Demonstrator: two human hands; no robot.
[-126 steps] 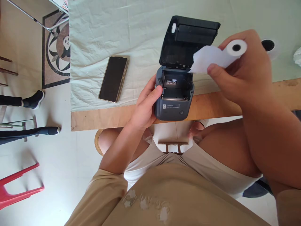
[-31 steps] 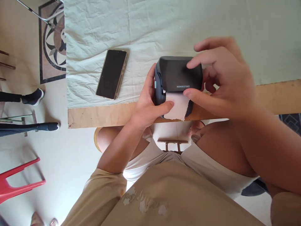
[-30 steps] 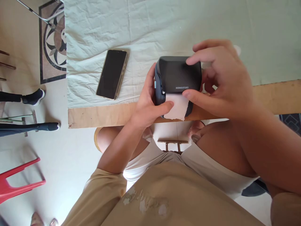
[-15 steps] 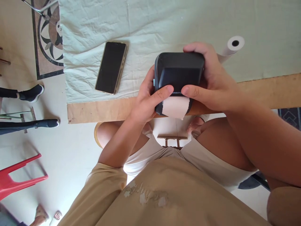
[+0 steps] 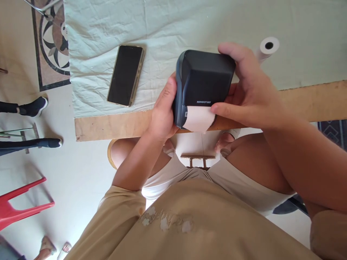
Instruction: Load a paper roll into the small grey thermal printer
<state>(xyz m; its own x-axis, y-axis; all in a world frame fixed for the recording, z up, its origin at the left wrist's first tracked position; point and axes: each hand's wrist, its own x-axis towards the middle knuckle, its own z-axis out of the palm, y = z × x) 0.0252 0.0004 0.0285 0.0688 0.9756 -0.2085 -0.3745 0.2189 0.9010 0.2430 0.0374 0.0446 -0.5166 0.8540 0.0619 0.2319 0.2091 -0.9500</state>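
A black label printer (image 5: 208,77) with NIIMBOT lettering is held above the table's near edge, a strip of white paper (image 5: 199,118) sticking out of its near end. Wrapped round its left side is my left hand (image 5: 163,112), thumb along the side wall. My right hand (image 5: 251,90) grips the right side, with fingers at the far corner and partly hidden behind it. Its thumb tip touches the front face where the paper comes out. Beyond that hand a white paper roll (image 5: 269,46) stands on the cloth.
A smartphone (image 5: 126,76) lies face up on the pale green cloth (image 5: 168,32), left of the printer. The table's bare wooden edge (image 5: 114,126) runs in front of me. At the left are a red plastic stool (image 5: 24,207) and other people's feet (image 5: 34,107).
The printer has tilted and risen slightly. My left thumb has moved off its front onto the left side, and my right thumb has shifted slightly, uncovering the lettering.
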